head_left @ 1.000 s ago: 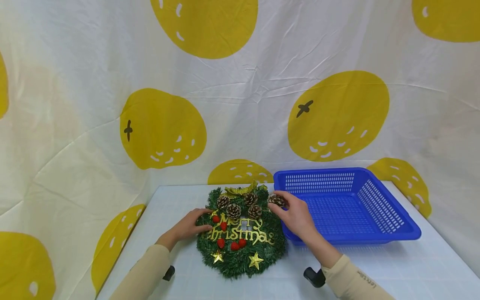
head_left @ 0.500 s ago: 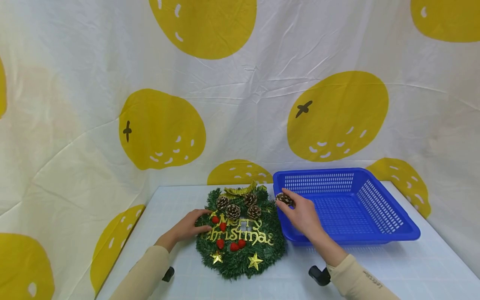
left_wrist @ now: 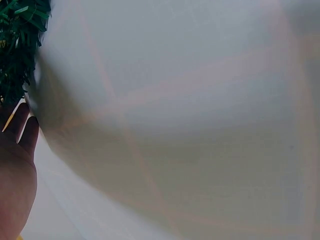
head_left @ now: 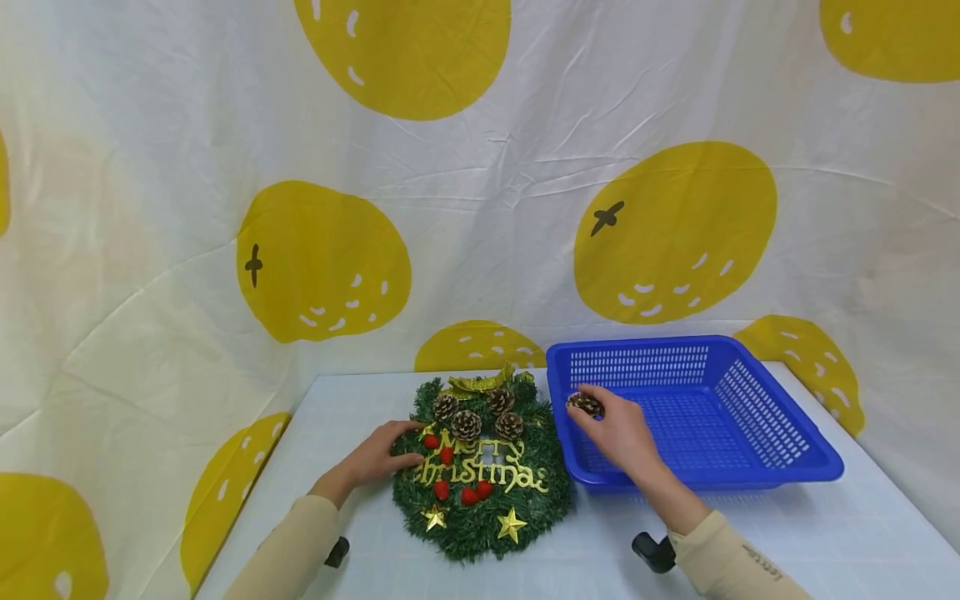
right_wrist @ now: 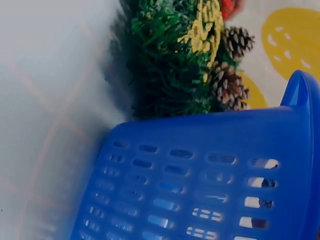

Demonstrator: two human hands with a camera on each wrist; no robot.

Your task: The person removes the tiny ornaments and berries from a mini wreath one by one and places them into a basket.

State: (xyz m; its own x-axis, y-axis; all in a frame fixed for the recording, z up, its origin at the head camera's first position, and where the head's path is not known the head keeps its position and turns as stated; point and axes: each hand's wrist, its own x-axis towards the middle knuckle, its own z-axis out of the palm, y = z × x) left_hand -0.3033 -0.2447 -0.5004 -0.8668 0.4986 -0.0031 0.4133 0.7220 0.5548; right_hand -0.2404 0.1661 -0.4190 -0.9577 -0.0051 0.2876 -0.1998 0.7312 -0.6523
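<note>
A green Christmas wreath (head_left: 416, 508) lies flat on the table, with gold "Merry Christmas" lettering, red berries, gold stars, several pine cones and a gold bow. My left hand (head_left: 378, 454) rests on its left edge, thumb and fingers spread apart. In the left wrist view, the fingers of that left hand (left_wrist: 17, 170) look fairly straight against the greenery (left_wrist: 20, 45). Over the left part of a blue plastic basket (head_left: 720, 482), my right hand (head_left: 621, 429) pinches a loose pine cone (head_left: 582, 405). Neither right hand nor held cone shows in the right wrist view.
The basket's slotted wall (right_wrist: 190, 145) stands close to the wreath's right side (right_wrist: 165, 70). A light tablecloth (head_left: 360, 542) covers the table. Behind it hangs a white curtain (head_left: 480, 250) printed with large yellow fruit.
My right hand has carried the pine cone rightward from the wreath's upper right edge, past the basket's left rim, to over its inside. The left hand has stayed put.
</note>
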